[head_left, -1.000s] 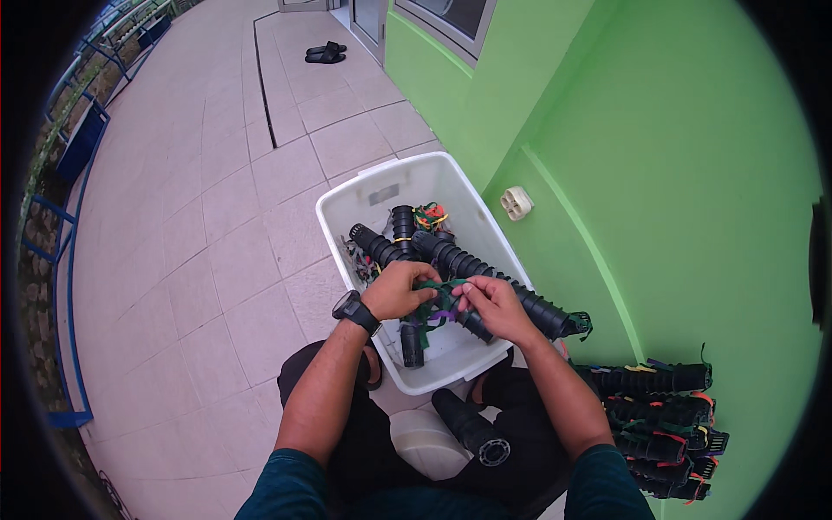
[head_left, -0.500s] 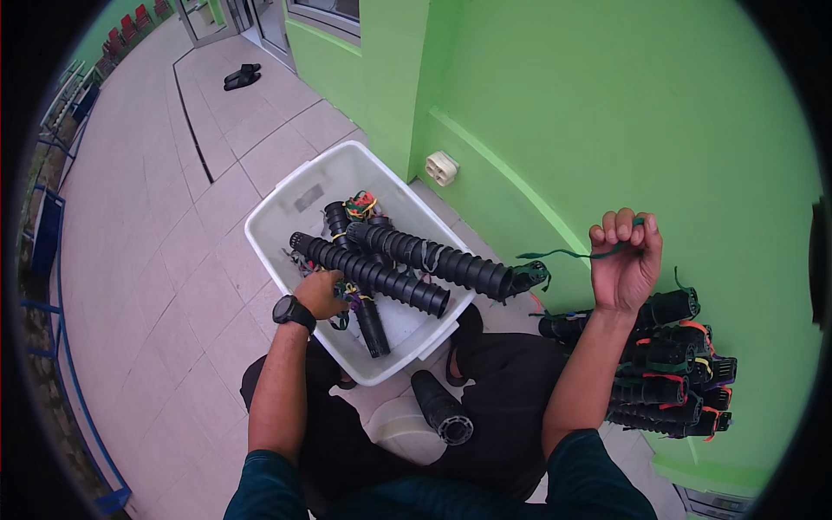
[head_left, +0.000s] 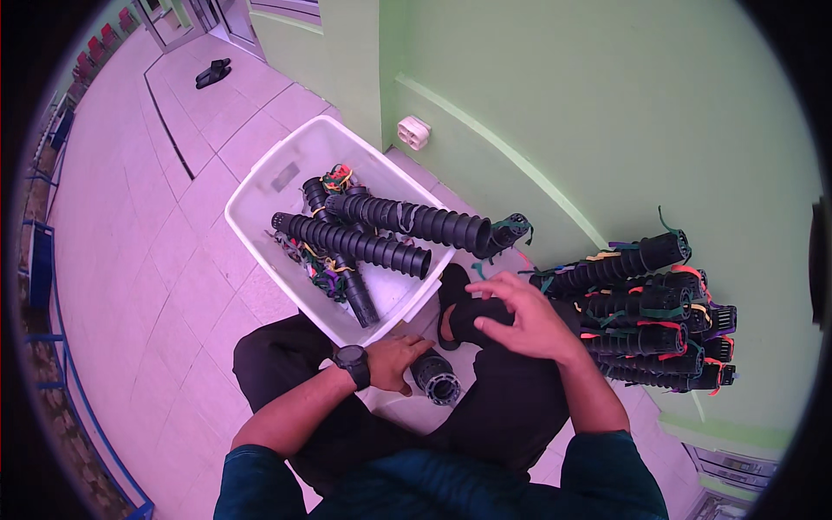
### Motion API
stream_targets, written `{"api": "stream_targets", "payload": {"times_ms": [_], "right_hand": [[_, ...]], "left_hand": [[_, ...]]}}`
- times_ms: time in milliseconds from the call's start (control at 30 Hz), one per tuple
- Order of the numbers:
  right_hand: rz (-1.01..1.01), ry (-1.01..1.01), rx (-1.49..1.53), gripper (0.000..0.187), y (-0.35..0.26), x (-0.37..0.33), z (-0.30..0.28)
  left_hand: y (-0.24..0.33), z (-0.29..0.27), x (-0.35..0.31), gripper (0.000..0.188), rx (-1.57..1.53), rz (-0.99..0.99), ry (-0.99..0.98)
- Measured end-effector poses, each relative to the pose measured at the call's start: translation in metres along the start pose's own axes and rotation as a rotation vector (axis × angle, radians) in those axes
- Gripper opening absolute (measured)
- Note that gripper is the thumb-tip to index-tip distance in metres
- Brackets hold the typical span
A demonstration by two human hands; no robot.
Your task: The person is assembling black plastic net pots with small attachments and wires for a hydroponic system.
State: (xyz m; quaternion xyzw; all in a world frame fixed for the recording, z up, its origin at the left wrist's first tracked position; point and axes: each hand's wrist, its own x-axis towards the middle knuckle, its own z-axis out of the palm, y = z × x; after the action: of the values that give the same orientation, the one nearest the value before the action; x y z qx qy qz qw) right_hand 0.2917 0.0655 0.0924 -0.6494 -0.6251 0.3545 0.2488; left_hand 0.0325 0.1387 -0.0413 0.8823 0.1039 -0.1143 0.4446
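Note:
My left hand [head_left: 395,362], with a watch on its wrist, grips a short black plastic tube [head_left: 436,379] between my legs. The tube's ringed open end points toward me. Right of it, above my knee, my right hand [head_left: 530,319] is partly curled, thumb apart from the fingers. A thin green strip [head_left: 479,271] shows at its fingertips; how it is pinched is hard to see. In front stands a white plastic tub [head_left: 243,211] with several black ribbed tubes [head_left: 355,245] lying across each other. Tangled coloured strips [head_left: 324,279] lie under and beside them.
A pile of black ribbed tubes tied with coloured strips [head_left: 641,303] lies by the green wall [head_left: 607,113] at right. One tube [head_left: 507,232] sits by the tub's right side. A wall socket [head_left: 413,133] and black sandals [head_left: 213,74] are farther off.
My left hand has left the strips in the tub and come back onto the short tube. My right hand has dropped from its raised place, moving left with the green strip.

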Motion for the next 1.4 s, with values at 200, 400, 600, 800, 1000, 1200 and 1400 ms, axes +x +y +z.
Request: {"api": "stream_targets", "payload": {"times_ms": [200,400,600,800,1000,1200,1400], "right_hand": [[-0.081,-0.282,-0.409,0.080,0.001,-0.084,0.111],[0.072,-0.039,-0.449,0.065,0.010,-0.070,0.126],[-0.256,-0.257,-0.424,0.064,0.028,-0.074,0.099],[-0.251,0.064,-0.199,0.074,-0.075,-0.067,0.013],[-0.157,0.457,0.266,0.069,-0.060,-0.060,0.029],[-0.106,0.466,0.430,0.062,-0.067,-0.048,0.067],[-0.123,0.591,0.435,0.067,-0.056,-0.035,0.085]], "left_hand": [[-0.008,0.068,0.025,0.088,-0.133,0.105,0.115],[-0.011,0.097,0.033,0.084,-0.135,-0.017,0.449],[-0.019,0.126,0.040,0.074,-0.168,0.068,0.622],[-0.020,0.109,0.020,0.083,-0.210,-0.061,0.582],[0.009,0.104,0.014,0.080,-0.183,-0.037,0.557],[0.031,0.088,-0.001,0.092,-0.109,-0.066,0.494],[0.055,0.003,-0.061,0.093,-0.602,0.048,0.580]]}}
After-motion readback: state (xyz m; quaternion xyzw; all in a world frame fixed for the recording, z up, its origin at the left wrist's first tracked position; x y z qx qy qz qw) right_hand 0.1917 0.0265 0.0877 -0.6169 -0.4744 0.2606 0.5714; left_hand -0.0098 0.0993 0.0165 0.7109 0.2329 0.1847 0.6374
